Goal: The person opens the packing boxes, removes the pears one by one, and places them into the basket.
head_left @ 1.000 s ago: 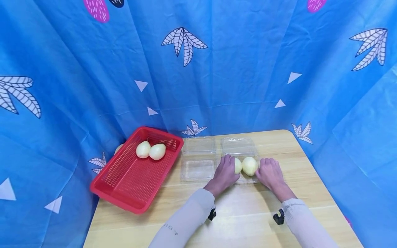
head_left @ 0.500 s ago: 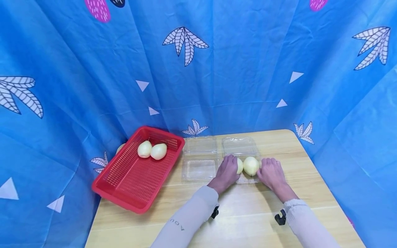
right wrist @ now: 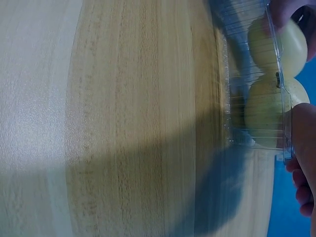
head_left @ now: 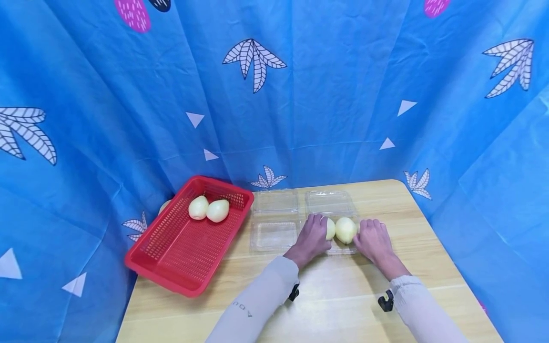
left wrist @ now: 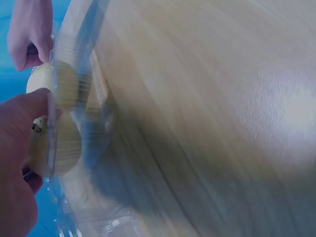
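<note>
In the head view my left hand curls over a pale yellow pear, thumb and fingers on either side of it. A second pear stands against its right side. Both pears are in the near half of a clear plastic clamshell box. My right hand is at the box's right end, fingers curled. In the right wrist view its thumb reaches inside the box wall, touching or close to the right pear, with the other fingers outside. It seems to pinch that end; its exact contact is partly hidden.
Left of the hands lies another open clear box, its lid half folded back. A red perforated basket with two pears stands at the table's left. Behind it a pale round thing barely shows. Blue curtain surrounds the wooden table.
Both hands, the pears and the boxes keep practically the same places. Only a slight shift of the head camera shows.
</note>
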Demonstrator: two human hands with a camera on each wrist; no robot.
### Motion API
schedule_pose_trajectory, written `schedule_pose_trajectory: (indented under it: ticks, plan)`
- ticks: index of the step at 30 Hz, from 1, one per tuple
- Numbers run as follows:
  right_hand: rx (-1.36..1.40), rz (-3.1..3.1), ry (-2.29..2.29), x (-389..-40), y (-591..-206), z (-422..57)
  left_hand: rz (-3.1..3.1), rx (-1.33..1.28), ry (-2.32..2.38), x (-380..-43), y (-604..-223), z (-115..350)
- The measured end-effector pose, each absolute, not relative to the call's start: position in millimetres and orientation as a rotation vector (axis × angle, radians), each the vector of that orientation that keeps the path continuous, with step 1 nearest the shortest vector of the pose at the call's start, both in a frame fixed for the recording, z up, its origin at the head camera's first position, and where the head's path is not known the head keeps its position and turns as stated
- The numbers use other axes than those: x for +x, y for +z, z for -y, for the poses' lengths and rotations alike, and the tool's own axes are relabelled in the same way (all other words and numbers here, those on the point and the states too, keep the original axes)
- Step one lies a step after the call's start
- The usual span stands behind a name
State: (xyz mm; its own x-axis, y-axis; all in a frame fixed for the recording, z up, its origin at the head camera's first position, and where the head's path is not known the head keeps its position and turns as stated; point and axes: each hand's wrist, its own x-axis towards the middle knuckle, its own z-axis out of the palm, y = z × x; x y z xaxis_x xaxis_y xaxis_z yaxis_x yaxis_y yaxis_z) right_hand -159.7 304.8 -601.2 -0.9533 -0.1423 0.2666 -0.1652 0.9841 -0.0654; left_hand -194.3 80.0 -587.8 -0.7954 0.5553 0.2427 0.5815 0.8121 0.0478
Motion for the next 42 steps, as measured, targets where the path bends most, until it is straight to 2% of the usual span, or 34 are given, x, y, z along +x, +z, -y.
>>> schedule_pose_trajectory:
  ticks: [11, 29, 42]
  plan:
    - [0.212, 2.889, 0.121, -159, -600, -304, 2.788, -0.872, -0.677, -193, -576, -71]
    - [0.217, 2.872, 0.129, -158, -597, -303, 2.789, -0.866, -0.688, -199, -537, -41]
    - [0.219, 2.869, 0.134, -158, -599, -302, 2.777, -0.857, -0.672, -205, -525, -13]
